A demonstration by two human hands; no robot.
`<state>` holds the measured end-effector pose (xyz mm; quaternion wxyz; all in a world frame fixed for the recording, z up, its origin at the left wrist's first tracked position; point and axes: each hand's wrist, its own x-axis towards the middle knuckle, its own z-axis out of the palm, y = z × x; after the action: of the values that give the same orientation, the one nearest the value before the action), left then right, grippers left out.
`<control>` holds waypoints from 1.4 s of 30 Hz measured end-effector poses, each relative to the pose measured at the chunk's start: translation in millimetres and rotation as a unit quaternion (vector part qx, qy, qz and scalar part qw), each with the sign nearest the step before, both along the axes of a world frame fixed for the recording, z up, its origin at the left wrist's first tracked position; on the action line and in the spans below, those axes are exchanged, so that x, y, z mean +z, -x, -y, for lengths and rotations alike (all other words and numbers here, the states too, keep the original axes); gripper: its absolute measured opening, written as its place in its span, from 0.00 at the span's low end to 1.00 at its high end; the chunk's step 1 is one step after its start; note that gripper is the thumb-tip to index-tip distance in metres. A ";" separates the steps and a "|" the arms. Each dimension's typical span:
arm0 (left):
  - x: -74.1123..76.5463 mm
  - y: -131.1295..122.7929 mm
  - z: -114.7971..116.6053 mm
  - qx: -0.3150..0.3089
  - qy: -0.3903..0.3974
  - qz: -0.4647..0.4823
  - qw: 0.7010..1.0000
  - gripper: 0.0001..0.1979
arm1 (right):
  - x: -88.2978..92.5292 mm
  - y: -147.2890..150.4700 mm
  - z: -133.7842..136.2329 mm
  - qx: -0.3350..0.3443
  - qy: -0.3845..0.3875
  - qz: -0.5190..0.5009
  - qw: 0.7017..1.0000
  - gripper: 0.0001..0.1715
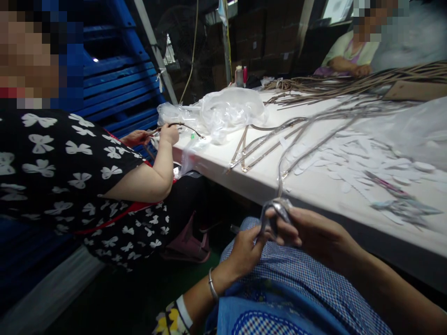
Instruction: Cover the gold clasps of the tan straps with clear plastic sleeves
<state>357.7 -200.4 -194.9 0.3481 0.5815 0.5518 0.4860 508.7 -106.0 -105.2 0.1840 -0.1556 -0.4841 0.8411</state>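
My left hand [247, 249] and my right hand [310, 232] meet over my lap, below the edge of the white table [244, 179]. Both pinch the wrapped end of a thin silvery strap [279, 209], which is covered in clear film. The strap runs up from my fingers onto the table and away to the right. My left wrist wears a metal bangle. The fingers of both hands are curled closed on the strap end.
More straps [258, 142] and white paper scraps [349, 158] lie on the table, with clear plastic bags [226, 109] at its far end. A person in a black patterned top [70, 172] sits at my left handling a strap. Another person [349, 56] sits at the far right.
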 end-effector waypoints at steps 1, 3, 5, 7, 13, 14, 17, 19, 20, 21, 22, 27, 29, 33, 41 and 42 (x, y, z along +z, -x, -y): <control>-0.4 -2.0 -1.9 -0.011 0.007 0.028 1.000 0.16 | 4.2 0.2 -3.9 -0.042 -0.034 -0.016 0.998 0.23; 2.3 -3.4 -3.8 -0.034 0.022 0.084 0.996 0.16 | 6.1 -0.5 -13.3 -0.133 -0.131 -0.026 0.982 0.26; 8.9 -3.2 -2.7 -0.049 0.049 0.140 0.988 0.16 | -1.2 -1.7 -22.1 -0.205 -0.261 0.004 0.943 0.23; 17.9 -2.8 0.1 -0.057 0.075 0.187 0.978 0.17 | -16.3 -2.0 -27.7 -0.237 -0.402 0.056 0.883 0.17; 41.1 1.8 5.8 -0.056 0.129 0.268 0.953 0.18 | -66.3 2.6 -20.6 -0.132 -0.645 0.079 0.748 0.25; 42.1 4.1 5.9 -0.051 0.147 0.284 0.946 0.18 | -70.3 2.3 -18.4 -0.115 -0.655 0.076 0.743 0.26; 41.0 13.5 5.0 -0.056 0.213 0.314 0.924 0.21 | -73.6 -2.4 -14.9 -0.052 -0.663 0.075 0.743 0.28; 39.9 20.5 3.3 -0.082 0.257 0.309 0.912 0.22 | -72.0 -7.4 -14.5 -0.006 -0.665 0.079 0.743 0.27; 40.0 23.8 2.3 -0.096 0.274 0.302 0.908 0.22 | -71.1 -9.7 -14.4 0.017 -0.662 0.082 0.745 0.25; 40.5 26.7 1.2 -0.107 0.288 0.296 0.904 0.23 | -70.5 -11.6 -14.1 0.034 -0.654 0.086 0.751 0.23; 41.4 29.2 0.3 -0.116 0.297 0.287 0.903 0.24 | -70.3 -12.9 -13.7 0.041 -0.641 0.092 0.761 0.21; 39.2 29.0 4.4 -0.142 0.288 0.205 0.925 0.21 | -72.3 -7.1 -11.8 -0.074 -0.436 0.134 0.887 0.15; 30.5 23.0 11.3 -0.137 0.278 0.146 0.939 0.20 | -69.1 -2.2 -13.2 -0.154 -0.255 0.102 0.949 0.16; 6.6 9.6 26.4 -0.081 0.202 -0.004 0.976 0.19 | -50.0 1.3 -18.2 -0.241 0.101 -0.075 0.962 0.15; -19.1 14.2 36.7 0.006 0.142 -0.123 0.982 0.18 | -20.4 -21.0 -22.6 -0.168 0.362 -0.165 0.902 0.17; -23.0 20.7 35.4 0.026 0.142 -0.140 0.980 0.18 | -19.0 -25.2 -20.7 -0.137 0.376 -0.151 0.904 0.16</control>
<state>337.1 -235.8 -217.9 0.3340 0.5734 0.6736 0.3254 533.9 -85.4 -124.2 0.2965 -0.1493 -0.0727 0.9405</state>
